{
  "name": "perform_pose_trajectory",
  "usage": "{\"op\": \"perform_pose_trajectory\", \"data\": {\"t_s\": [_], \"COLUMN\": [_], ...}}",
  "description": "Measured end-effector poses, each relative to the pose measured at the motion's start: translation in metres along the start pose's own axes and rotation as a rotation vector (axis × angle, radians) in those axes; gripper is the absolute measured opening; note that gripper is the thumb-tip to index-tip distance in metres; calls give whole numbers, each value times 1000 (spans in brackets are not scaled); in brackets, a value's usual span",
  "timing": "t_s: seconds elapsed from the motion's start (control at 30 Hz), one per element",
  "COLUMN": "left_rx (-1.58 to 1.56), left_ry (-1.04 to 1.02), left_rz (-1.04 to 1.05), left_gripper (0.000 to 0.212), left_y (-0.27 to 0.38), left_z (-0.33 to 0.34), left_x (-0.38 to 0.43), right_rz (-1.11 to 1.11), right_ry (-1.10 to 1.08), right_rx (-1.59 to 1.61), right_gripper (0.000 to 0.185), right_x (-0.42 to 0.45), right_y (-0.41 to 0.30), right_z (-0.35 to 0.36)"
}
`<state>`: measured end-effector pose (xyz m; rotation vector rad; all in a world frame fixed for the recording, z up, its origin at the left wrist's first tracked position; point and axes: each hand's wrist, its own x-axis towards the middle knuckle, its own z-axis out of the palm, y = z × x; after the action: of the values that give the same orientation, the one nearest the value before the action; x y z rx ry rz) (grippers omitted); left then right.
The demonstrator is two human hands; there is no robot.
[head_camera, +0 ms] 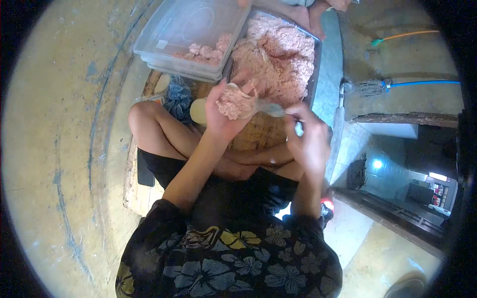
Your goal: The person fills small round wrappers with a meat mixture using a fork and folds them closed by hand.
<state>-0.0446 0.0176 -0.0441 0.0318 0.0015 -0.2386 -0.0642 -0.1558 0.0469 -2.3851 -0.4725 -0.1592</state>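
Observation:
My left hand (220,124) is palm up, cupping a lump of pinkish minced filling (235,103). A pale thin edge shows at the top of the lump; whether it is a wrapper I cannot tell. My right hand (309,139), blurred by motion, grips the handle of what looks like a spoon (274,108), whose end reaches the side of the lump. Just beyond both hands is a dark-rimmed tray (317,67) heaped with the same pinkish mince (275,61). Left of it, stacked translucent plastic containers (186,26) hold several pink balls (208,52).
A pale round object (198,111) and a bluish plastic bag (179,97) lie on the wooden surface (257,134) by my knee. A black smartphone-like slab (145,169) lies left of my thigh. Another person's bare limbs (298,15) show beyond the tray. Brooms (372,87) lie at right.

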Motion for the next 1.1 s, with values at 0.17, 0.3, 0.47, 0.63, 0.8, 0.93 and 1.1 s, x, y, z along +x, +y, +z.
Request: {"op": "perform_pose_trajectory", "data": {"t_s": [0.17, 0.3, 0.47, 0.63, 0.8, 0.93, 1.1], "left_rx": [23, 136, 71, 150, 353, 384, 269], "left_ry": [124, 137, 102, 76, 289, 138, 225], "left_rz": [-63, -84, -50, -151, -285, -477, -478], "left_gripper": [63, 65, 63, 64, 68, 75, 80], "left_y": [-9, -12, -13, -17, -14, 2, -9], "left_z": [3, 1, -6, -14, -7, -16, -3], "left_x": [1, 0, 2, -7, -15, -14, -19], "right_rz": [-113, -112, -119, -146, -196, -199, -421], "right_ry": [263, 232, 91, 83, 23, 61, 167], "right_rx": [-264, -175, -146, -39, -172, -205, -153], "right_gripper": [7, 8, 9, 9, 11, 12, 20], "right_x": [0, -4, -8, -9, -13, -14, -31], "right_y": [13, 13, 15, 13, 9, 40, 58], "right_z": [8, 7, 23, 7, -6, 7, 12]}}
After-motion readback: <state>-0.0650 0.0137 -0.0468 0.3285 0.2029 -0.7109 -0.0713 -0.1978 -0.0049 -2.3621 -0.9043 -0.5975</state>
